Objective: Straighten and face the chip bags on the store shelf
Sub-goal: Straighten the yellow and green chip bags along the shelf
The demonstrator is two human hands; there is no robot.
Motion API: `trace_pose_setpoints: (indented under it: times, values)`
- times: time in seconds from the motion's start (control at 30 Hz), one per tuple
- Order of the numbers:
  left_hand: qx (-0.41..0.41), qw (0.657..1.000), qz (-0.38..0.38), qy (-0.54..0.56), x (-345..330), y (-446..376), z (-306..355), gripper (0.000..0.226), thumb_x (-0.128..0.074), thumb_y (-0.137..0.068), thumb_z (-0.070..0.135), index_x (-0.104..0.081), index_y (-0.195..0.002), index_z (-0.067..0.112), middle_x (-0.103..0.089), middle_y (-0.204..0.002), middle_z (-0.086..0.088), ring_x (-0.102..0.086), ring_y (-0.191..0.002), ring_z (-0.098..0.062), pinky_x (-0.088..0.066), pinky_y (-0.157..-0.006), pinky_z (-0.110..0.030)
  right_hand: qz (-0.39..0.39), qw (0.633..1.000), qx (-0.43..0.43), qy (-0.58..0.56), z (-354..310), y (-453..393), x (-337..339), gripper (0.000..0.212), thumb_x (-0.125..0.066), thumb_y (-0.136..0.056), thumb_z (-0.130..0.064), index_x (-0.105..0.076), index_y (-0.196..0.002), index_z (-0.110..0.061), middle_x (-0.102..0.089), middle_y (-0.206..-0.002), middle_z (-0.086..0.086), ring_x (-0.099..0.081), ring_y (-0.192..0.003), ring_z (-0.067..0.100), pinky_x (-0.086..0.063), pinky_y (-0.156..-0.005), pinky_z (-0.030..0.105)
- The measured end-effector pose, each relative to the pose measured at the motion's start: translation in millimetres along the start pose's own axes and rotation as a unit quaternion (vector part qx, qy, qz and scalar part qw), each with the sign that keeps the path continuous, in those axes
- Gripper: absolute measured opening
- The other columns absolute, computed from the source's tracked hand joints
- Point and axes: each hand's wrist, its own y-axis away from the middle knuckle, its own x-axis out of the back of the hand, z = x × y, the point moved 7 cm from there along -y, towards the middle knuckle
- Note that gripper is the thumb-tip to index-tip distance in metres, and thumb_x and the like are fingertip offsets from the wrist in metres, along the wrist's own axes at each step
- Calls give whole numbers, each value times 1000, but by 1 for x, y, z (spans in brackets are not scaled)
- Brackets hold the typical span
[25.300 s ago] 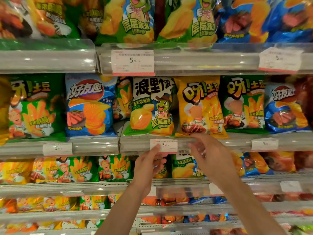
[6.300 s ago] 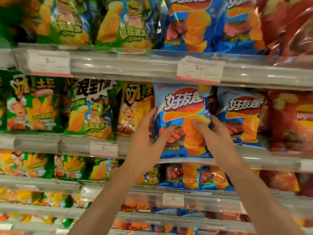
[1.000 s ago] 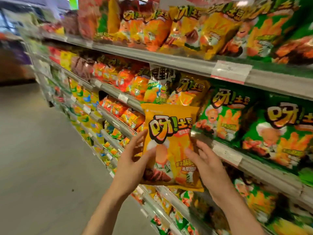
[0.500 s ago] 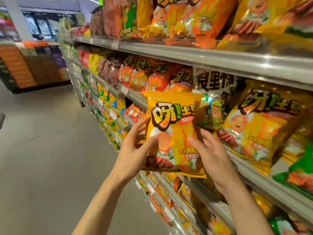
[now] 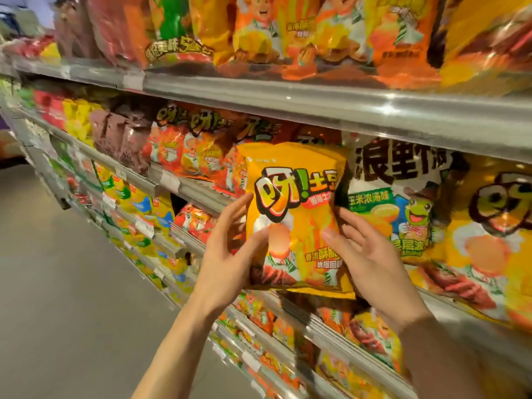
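Observation:
A yellow chip bag (image 5: 296, 203) with a cartoon chef is upright and face-on in front of the middle shelf (image 5: 201, 194), held between both hands. My left hand (image 5: 230, 254) grips its lower left edge, thumb on the front. My right hand (image 5: 371, 254) holds its lower right edge. Directly right of it stands a white-and-green bag with a frog (image 5: 403, 203), then another yellow chef bag (image 5: 495, 234). Orange bags (image 5: 190, 148) of the same brand fill the shelf to the left.
The upper shelf rail (image 5: 316, 102) runs above the held bag, loaded with orange and yellow bags (image 5: 288, 33). Lower shelves (image 5: 288, 341) with more bags sit below my hands. The grey aisle floor (image 5: 72, 283) lies to the left.
The yellow bag has moved up and in toward the middle shelf, beside the frog bag. My view has swung closer to the shelf. Both hands keep their grip.

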Motion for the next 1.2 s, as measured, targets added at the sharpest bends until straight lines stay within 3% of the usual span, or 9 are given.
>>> trace_pose_setpoints:
  times: [0.13,0.27,0.4,0.5,0.63,0.73,0.87,1.03,1.2]
  values:
    - [-10,996,-76,40,4,-34,-16,55,-68,-90,32,-51,-142,40,-63,-135,18,-60,-124,-3,-53,-93,-24,93,995,-8,-19,-5,-4,-13,60,-76,-69,-47,-58,-126,-41,-71,-119,-7,-65,-116,12,-48,-107,45]
    - [-29,987,-132,87,6,-56,-15,58,-73,-84,40,-52,-138,37,-64,-117,41,-60,-112,15,-49,-83,-7,175,984,-17,2,-10,3,-26,51,-78,-84,-35,-58,-131,-36,-67,-125,2,-67,-110,11,-53,-96,34]
    - [-33,979,-175,97,7,-64,-16,68,-74,-78,51,-48,-140,47,-56,-133,37,-53,-127,7,-48,-108,-34,213,977,-23,13,-20,15,-38,46,-69,-91,-27,-55,-134,-34,-70,-119,-7,-69,-100,0,-51,-78,17]
    - [-43,976,-189,104,7,-69,-13,68,-77,-79,47,-48,-141,45,-53,-137,36,-48,-131,11,-43,-112,-33,249,968,-9,16,-26,23,-43,46,-67,-93,-14,-53,-137,-19,-71,-114,6,-71,-94,1,-51,-76,12]
    - [-61,970,-196,131,2,-69,-1,67,-78,-83,32,-49,-144,32,-57,-136,25,-54,-119,17,-46,-92,-8,268,962,6,55,-37,30,-44,42,-65,-95,-16,-53,-135,-19,-69,-112,1,-68,-90,-9,-46,-75,4]
    - [-55,968,-200,145,-2,-70,1,62,-77,-86,19,-50,-142,27,-64,-114,36,-58,-101,24,-45,-78,0,269,959,-6,88,-43,32,-44,51,-63,-96,-29,-47,-143,-23,-64,-124,-1,-63,-102,-2,-45,-74,2]
    - [-52,970,-186,147,0,-75,1,62,-74,-89,18,-47,-144,27,-59,-109,43,-53,-97,32,-42,-75,4,349,905,3,241,-60,43,-23,67,-58,-94,-53,-30,-152,-35,-40,-150,-10,-41,-135,6,-36,-105,23]
    - [-44,975,-175,133,7,-83,-6,69,-75,-86,41,-43,-147,42,-48,-141,25,-47,-124,14,-42,-93,-13,376,842,-60,383,-56,27,17,102,-61,-87,-63,-6,-159,-15,-16,-164,7,-16,-151,22,-18,-118,35]
    - [-34,977,-167,131,13,-86,-9,69,-74,-87,41,-42,-148,42,-50,-138,28,-51,-127,0,-43,-90,-16,367,826,-114,412,-44,4,27,128,-69,-70,-76,-4,-158,-9,-25,-160,15,-26,-147,31,-29,-119,44]
